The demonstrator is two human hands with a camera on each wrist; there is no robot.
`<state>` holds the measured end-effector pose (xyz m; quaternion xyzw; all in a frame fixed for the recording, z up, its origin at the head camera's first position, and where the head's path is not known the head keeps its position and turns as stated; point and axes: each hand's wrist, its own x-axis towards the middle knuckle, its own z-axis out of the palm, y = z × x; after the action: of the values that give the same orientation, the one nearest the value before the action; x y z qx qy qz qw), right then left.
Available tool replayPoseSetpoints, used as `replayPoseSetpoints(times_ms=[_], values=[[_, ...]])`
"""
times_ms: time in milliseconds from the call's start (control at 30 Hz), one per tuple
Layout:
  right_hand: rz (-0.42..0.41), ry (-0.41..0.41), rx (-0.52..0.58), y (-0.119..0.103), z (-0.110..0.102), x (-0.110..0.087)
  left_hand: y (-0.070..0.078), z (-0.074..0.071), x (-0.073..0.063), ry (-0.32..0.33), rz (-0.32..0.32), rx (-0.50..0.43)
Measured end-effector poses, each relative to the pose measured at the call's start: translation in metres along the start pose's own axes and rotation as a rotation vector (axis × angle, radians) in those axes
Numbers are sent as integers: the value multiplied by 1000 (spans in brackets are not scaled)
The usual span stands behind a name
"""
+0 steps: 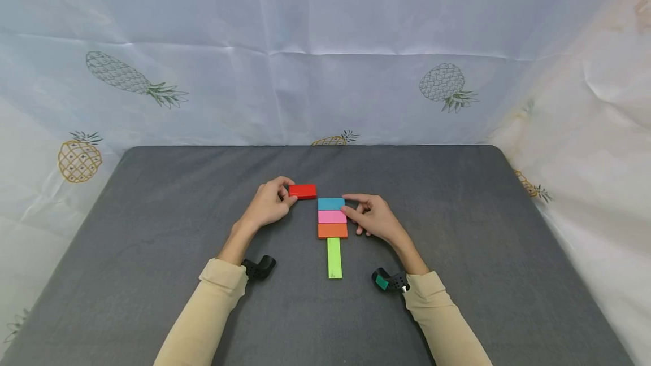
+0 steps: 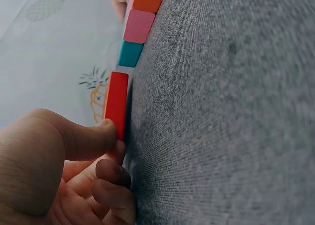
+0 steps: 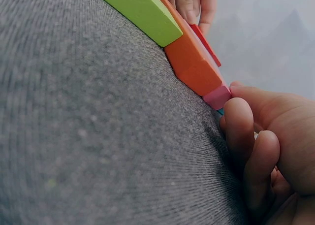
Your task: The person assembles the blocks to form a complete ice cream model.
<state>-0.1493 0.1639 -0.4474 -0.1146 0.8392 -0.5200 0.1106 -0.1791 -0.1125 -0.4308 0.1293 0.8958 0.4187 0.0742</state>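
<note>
My left hand [image 1: 269, 202] pinches the left end of a red block [image 1: 303, 191] between thumb and fingers. This block sits close over the cloth, up and left of a blue block [image 1: 331, 204]. Below the blue one, a pink block [image 1: 331, 217] and an orange block [image 1: 333, 231] lie edge to edge in a stack-like column. A green block [image 1: 334, 258] runs lengthwise down from the orange one. At the column's right side is my right hand [image 1: 373, 216], its thumb at the pink block's end and its index finger stretched along the blue block's top right corner.
Grey cloth covers the table [image 1: 152, 230] under the blocks. A pale curtain [image 1: 325, 95] printed with pineapples stands behind the far edge and along both sides. Black wrist mounts [image 1: 259, 268] stick out inward from both wrists.
</note>
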Motion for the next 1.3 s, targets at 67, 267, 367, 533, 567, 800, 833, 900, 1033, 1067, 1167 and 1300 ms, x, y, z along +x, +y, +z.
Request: replayPoseSetpoints(times_ms=[67,267,367,533,567,800,833,900,1033,1067,1167,1300], values=[[4,-3,-2,-9,-1,-3,1,1,1,0,1,3],[12,-15,1,-14,-2,-5,5,5,5,-9,-17,21],[6,-12,-2,-3,-1,-1,7,7,6,-13,-23,51],[-5,-2,-6,8,0,3,11,10,7,-16,-12,93],[-5,-1,-4,9,0,3,11,11,8,-17,-8,99],[-2,-1,-5,9,-1,4,13,13,9,-34,-2,104],[-2,-1,-7,9,-1,4,13,13,9,-40,0,102],[0,-1,-9,9,0,4,12,13,9,-55,6,95],[9,0,0,9,0,4,10,8,9,-75,33,55],[10,2,1,9,0,4,9,7,9,-74,35,38],[13,4,1,10,1,4,6,3,9,-65,33,0],[16,-2,-9,6,1,3,3,0,10,-62,25,-20]])
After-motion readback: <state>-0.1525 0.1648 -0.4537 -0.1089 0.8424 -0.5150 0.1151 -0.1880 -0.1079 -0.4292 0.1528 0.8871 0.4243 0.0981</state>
